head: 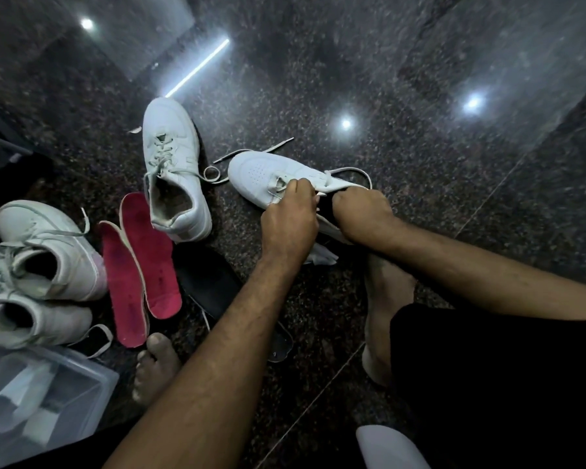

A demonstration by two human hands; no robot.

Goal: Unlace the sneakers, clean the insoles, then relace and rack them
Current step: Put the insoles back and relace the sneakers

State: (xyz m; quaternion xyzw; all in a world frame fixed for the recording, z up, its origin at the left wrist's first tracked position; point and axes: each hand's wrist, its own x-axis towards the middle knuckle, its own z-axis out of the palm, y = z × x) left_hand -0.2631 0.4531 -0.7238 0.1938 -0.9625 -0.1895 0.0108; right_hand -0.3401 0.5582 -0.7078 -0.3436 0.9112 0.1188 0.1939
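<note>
At far left two laced sneakers (44,252) wait, red insoles (139,262) lie out beside a third (173,170), and we judge relacing underway: our left hand (290,218) pinches the lace on the fourth sneaker (268,174), right hand (362,211) gripping its collar, racking still ahead.

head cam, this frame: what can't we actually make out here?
All head view:
- Heel and opening of the held sneaker: covered by the left hand and right hand, so whether an insole is inside is unknown.
- Black insole: its near end is crossed by the left forearm.
- Contents of the clear plastic box: blurred, cut by the left edge.
- White object at the bottom edge: cropped, unidentifiable.
</note>
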